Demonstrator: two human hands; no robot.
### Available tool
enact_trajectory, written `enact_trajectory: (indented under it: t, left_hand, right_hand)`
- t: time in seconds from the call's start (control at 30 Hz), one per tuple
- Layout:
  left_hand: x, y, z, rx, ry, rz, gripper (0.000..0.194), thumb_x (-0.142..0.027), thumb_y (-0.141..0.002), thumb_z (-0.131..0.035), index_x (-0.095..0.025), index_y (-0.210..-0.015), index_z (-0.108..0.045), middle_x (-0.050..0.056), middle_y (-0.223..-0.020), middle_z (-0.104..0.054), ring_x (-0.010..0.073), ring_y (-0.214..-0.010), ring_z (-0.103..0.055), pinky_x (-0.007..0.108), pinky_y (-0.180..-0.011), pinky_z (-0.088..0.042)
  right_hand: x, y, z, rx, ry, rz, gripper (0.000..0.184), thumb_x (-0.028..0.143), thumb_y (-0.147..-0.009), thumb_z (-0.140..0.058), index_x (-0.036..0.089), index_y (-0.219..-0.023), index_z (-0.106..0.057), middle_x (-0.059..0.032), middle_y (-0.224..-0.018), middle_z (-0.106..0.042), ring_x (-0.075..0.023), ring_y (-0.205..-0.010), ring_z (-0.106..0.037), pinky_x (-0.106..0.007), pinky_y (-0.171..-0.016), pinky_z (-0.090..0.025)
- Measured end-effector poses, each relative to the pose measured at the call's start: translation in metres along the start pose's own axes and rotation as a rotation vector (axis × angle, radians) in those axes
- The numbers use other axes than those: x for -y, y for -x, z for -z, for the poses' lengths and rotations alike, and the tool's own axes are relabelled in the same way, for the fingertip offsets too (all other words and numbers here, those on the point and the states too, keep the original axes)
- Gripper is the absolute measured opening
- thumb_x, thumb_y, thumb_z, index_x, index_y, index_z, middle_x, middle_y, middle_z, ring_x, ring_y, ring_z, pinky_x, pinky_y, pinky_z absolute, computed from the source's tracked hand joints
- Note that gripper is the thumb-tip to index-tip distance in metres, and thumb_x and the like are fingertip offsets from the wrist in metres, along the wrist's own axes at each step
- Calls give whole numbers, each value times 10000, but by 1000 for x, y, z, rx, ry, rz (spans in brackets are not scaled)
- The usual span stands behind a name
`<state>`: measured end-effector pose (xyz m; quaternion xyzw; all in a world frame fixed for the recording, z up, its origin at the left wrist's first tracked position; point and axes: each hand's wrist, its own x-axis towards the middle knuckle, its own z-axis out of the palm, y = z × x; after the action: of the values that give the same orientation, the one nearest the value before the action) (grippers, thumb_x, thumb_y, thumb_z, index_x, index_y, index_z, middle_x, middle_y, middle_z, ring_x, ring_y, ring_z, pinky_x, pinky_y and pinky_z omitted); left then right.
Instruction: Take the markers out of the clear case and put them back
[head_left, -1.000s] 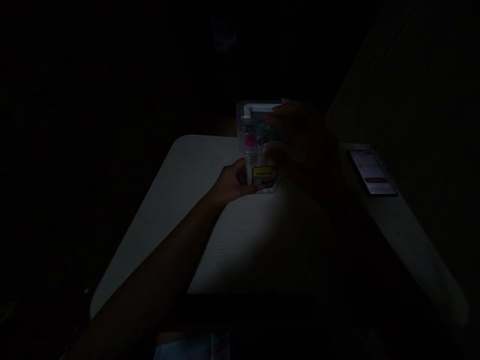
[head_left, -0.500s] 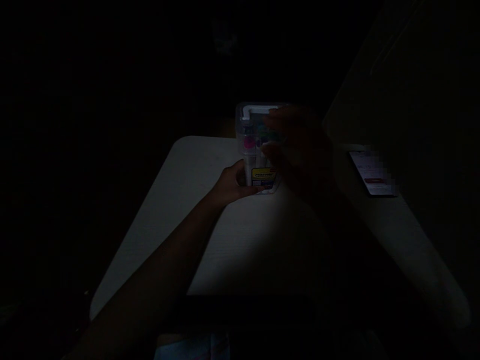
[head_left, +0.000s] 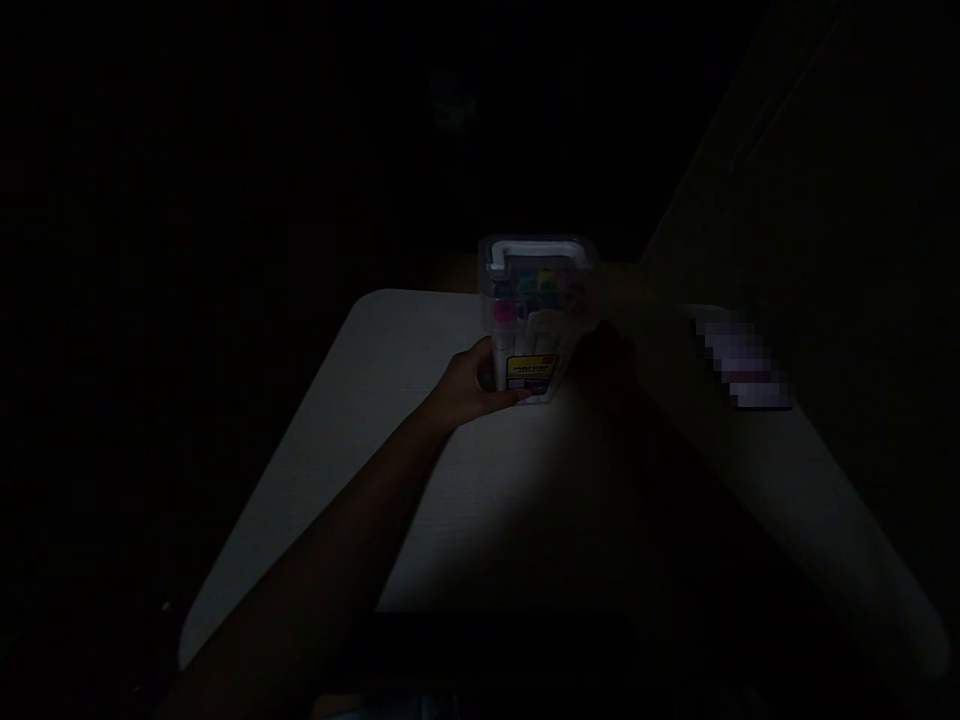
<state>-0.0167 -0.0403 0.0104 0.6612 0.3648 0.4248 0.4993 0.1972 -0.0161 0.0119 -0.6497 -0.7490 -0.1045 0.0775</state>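
Note:
A clear plastic marker box point(head_left: 538, 330) stands upright at the far part of the white table point(head_left: 315, 430). Coloured marker caps show through its top, and a yellow and dark label is on its front. Its lid carries a white handle point(head_left: 540, 247). My left hand point(head_left: 469, 385) is wrapped round the box's lower left side, thumb behind and fingers across the front. On the box's right side is my right hand point(head_left: 611, 365), deep in shadow; its fingers are too dark to make out.
A phone point(head_left: 742, 365) with a lit, blurred screen lies at the right edge of the table. Beyond the table everything is nearly black. A bit of pale cloth point(head_left: 397, 708) shows at the bottom edge.
My right hand has moved down from the box's lid to its lower right side. The left hand keeps its hold. The whole view has shifted slightly.

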Motion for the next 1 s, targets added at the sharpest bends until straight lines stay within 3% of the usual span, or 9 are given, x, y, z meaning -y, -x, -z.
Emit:
enact_trajectory:
  t: [0.1,0.27,0.4,0.47,0.53,0.67,0.8,0.87,1.0]
  left_hand:
    - [1,0,-1,-6,-3,-21,626,-344,-534,-834,-137,-1051,-548,114,-1082,-676,230,-926,-674,378,-843,-559]
    - [5,0,0,8,-25,-49,645,-364,-557,-817,-129,-1085,-531,135,-1107,-659,250,-958,-665,370,-839,-550]
    - [10,-1,9,49,-42,-161,664,-411,-651,-700,-149,-1221,-482,136,-1205,-616,285,-1096,-608,408,-910,-512]
    - [10,-2,17,-58,-190,-272,618,-443,-690,-601,-164,-1233,-500,122,-1273,-578,297,-1211,-528,431,-1001,-447]
    - [7,-2,24,-209,-556,-319,596,-431,-687,-576,-157,-1214,-530,135,-1343,-520,312,-1277,-455,461,-1074,-361]
    - [-1,1,24,-404,-1087,-87,603,-391,-792,-476,-144,-1341,-436,164,-1487,-343,340,-1384,-300,520,-1123,-245]
    - [-3,4,16,-226,-1296,228,605,-399,-898,-298,-85,-1413,-344,210,-1505,-297,375,-1418,-225,569,-1114,-216]
    - [-2,4,14,-146,-1332,274,609,-417,-914,-248,-95,-1425,-331,200,-1507,-300,370,-1420,-225,569,-1116,-213]
    - [0,3,15,-143,-1340,289,625,-451,-916,-235,-123,-1445,-299,184,-1523,-275,361,-1429,-209,565,-1124,-208]
  right_hand:
    - [4,6,-7,65,-27,-77,577,388,-940,-261,152,-1463,-320,-187,-1496,-360,-331,-1349,-361,-549,-1029,-337]
    - [8,11,-2,83,-15,-59,561,351,-952,-199,149,-1459,-327,-181,-1519,-318,-340,-1372,-312,-618,-1025,-293]
    - [8,12,-2,62,-15,-50,555,332,-958,-177,117,-1430,-376,-207,-1503,-334,-347,-1363,-330,-629,-1020,-290]
    - [7,13,-2,53,-17,-49,545,330,-957,-190,118,-1412,-402,-207,-1497,-346,-343,-1355,-346,-619,-1021,-297]
    - [7,13,-2,35,-11,-42,539,329,-957,-191,124,-1401,-415,-204,-1492,-357,-339,-1347,-361,-600,-1011,-321]
    - [6,13,-3,24,-11,-38,539,327,-960,-176,127,-1405,-406,-201,-1487,-367,-333,-1353,-358,-593,-1016,-325]
    - [4,10,-5,61,-29,-63,541,331,-961,-172,138,-1410,-404,-199,-1498,-348,-345,-1356,-350,-618,-1021,-306]
    - [4,10,-6,66,-28,-61,546,330,-962,-164,136,-1417,-396,-195,-1504,-340,-338,-1364,-341,-610,-1029,-305]
    - [4,12,-10,28,-4,-53,549,320,-964,-154,133,-1431,-374,-186,-1506,-341,-332,-1375,-322,-612,-1043,-284]
